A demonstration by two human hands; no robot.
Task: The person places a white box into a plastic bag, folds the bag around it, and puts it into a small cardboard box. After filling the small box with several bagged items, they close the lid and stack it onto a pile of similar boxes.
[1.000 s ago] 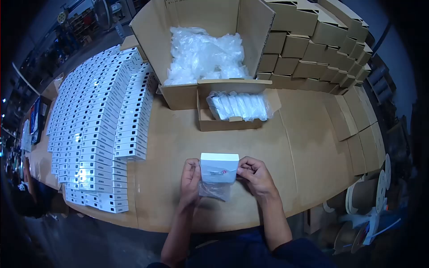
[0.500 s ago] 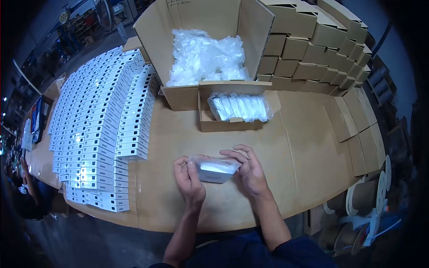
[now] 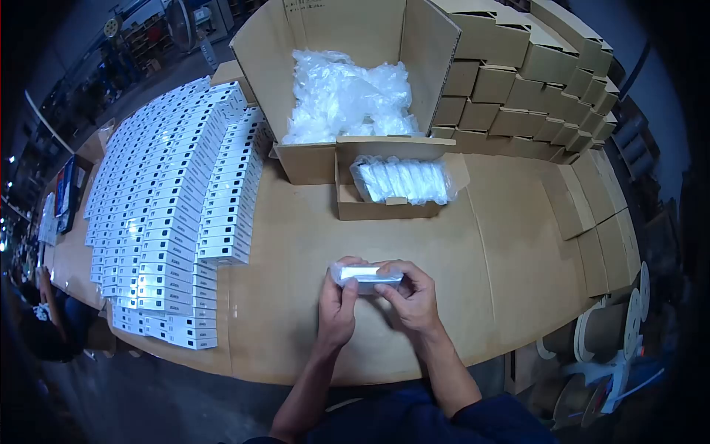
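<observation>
Both hands hold one small white box in a clear plastic bag [image 3: 362, 273] above the front middle of the table. My left hand [image 3: 339, 307] grips its left end, thumb on the near side. Around the right end, my right hand [image 3: 410, 300] has its thumb and fingers closed, pressing the plastic film against the box. Beyond the hands, a small open carton [image 3: 388, 212] holds a row of bagged white items [image 3: 403, 180]. Directly behind that carton, a large open cardboard box [image 3: 307, 164] contains a heap of clear plastic bags [image 3: 347, 96].
Tall stacks of white boxes [image 3: 163, 222] line the table's left side. Brown cartons [image 3: 518, 96] are piled at the back right, with more cartons [image 3: 603, 237] along the right edge. Spools [image 3: 610, 322] stand beyond the table at right. Another person [image 3: 55, 318] is at far left.
The bagged box has turned flatter and is now held closer between both hands. My left hand has moved right, and my right hand's raised fingers have closed onto the bag.
</observation>
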